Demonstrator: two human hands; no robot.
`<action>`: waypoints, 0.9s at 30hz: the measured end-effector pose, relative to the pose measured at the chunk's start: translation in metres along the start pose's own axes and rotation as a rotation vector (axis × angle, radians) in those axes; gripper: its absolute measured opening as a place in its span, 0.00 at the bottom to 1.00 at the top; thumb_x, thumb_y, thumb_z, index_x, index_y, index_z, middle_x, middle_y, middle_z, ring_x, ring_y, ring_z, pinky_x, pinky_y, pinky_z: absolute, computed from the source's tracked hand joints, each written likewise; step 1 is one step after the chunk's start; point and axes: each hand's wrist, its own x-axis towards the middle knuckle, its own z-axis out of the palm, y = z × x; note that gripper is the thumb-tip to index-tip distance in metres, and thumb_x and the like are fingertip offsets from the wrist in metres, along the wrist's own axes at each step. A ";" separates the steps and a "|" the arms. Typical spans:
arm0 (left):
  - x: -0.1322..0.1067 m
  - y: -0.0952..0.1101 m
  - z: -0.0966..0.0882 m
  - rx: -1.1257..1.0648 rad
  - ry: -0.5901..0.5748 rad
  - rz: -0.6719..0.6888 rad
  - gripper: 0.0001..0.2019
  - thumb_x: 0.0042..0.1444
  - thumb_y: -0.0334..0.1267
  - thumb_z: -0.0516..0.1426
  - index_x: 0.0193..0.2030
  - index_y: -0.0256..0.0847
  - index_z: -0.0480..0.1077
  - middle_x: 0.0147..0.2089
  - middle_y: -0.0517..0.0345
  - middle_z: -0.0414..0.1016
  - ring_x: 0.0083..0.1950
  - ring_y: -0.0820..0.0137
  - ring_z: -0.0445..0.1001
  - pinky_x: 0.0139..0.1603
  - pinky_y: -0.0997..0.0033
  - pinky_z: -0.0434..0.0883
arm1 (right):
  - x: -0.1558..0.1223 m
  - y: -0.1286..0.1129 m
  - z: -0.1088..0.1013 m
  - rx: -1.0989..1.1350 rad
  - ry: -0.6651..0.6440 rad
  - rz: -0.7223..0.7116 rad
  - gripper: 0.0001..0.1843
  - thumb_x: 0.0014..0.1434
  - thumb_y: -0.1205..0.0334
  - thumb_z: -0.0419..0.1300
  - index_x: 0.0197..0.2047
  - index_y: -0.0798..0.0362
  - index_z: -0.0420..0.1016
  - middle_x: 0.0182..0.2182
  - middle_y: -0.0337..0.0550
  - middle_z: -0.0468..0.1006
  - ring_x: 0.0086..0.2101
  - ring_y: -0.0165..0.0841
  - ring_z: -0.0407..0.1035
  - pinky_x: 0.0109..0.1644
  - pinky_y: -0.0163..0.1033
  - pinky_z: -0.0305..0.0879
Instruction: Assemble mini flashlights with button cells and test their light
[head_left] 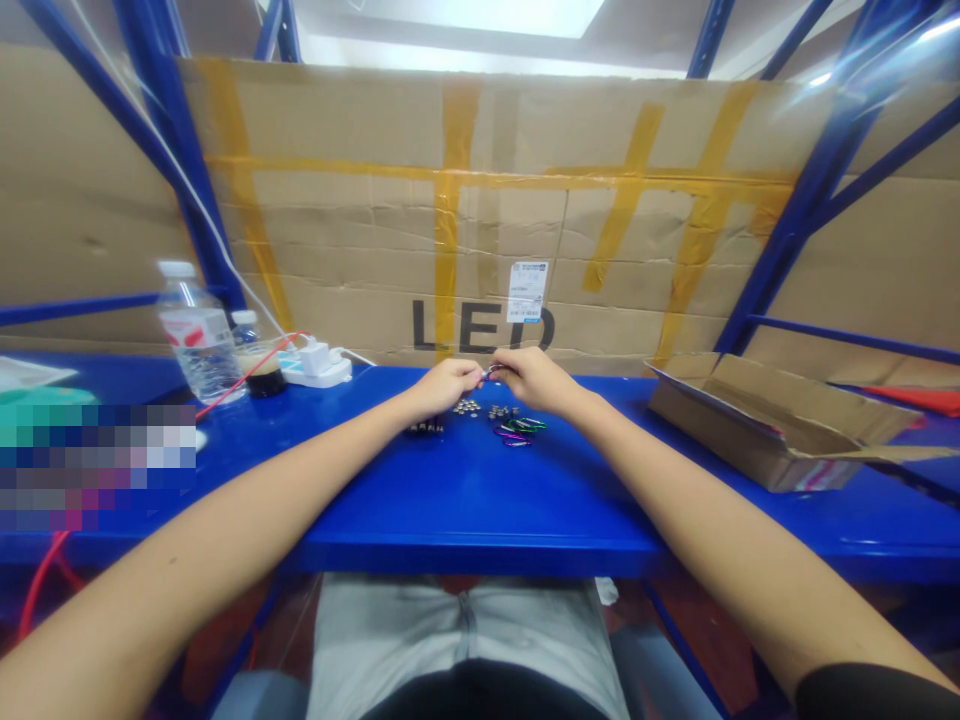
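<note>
I take the loose pile of coloured clips (517,430) on the blue tabletop (450,500) as my landmark. Just beyond it, both my hands meet, and the small shiny piece (492,371) sits between them, raised above the surface. My left hand (448,385) comes in from the left of the clips, thumb and fingertips pinched together on the near-left end of the piece. My right hand (536,378) is beyond the clips and slightly to their right, its fingers curled in and closed on the other end. The piece is so small and blurred that I can't be sure of its shape; as far as I can judge, its long axis runs crosswise, from one set of fingertips to the other, so it lies to the right of my left hand and to the left of my right. Neither hand is plainly nearer to it, since both touch it, but my right hand is the nearer one to the clips, which lie below it on my side. Left of the clips and a little beyond them lie a cluster of dark metal bits (502,411) and, further left, some pale metal bits (466,408). Well to the right of the clips stands a cardboard box (720,425).
</note>
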 end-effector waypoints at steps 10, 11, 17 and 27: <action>-0.007 0.012 -0.010 -0.669 -0.323 -0.310 0.16 0.66 0.37 0.46 0.27 0.36 0.64 0.18 0.70 0.42 0.16 0.79 0.43 0.19 0.78 0.54 | 0.001 0.002 -0.001 -0.097 0.122 -0.224 0.10 0.62 0.72 0.54 0.39 0.56 0.77 0.33 0.47 0.79 0.35 0.34 0.71 0.39 0.36 0.62; -0.008 0.013 -0.011 -0.704 -0.342 -0.325 0.17 0.66 0.37 0.45 0.27 0.36 0.64 0.19 0.69 0.42 0.16 0.79 0.44 0.20 0.77 0.55 | 0.001 0.002 -0.001 -0.114 0.133 -0.238 0.10 0.63 0.71 0.54 0.39 0.56 0.77 0.33 0.47 0.78 0.35 0.34 0.71 0.38 0.36 0.61; -0.008 0.014 -0.008 -0.676 -0.292 -0.269 0.13 0.64 0.40 0.52 0.31 0.33 0.67 0.24 0.62 0.57 0.20 0.78 0.55 0.23 0.76 0.57 | 0.000 -0.002 -0.006 -0.165 0.113 -0.206 0.11 0.64 0.70 0.52 0.40 0.55 0.77 0.36 0.48 0.79 0.37 0.35 0.71 0.39 0.36 0.60; -0.003 0.006 -0.001 0.271 0.195 0.244 0.05 0.53 0.34 0.62 0.32 0.37 0.70 0.30 0.60 0.72 0.34 0.71 0.68 0.37 0.71 0.62 | -0.001 -0.010 -0.007 -0.195 0.001 -0.029 0.07 0.61 0.68 0.56 0.35 0.54 0.76 0.30 0.45 0.79 0.32 0.35 0.70 0.34 0.36 0.55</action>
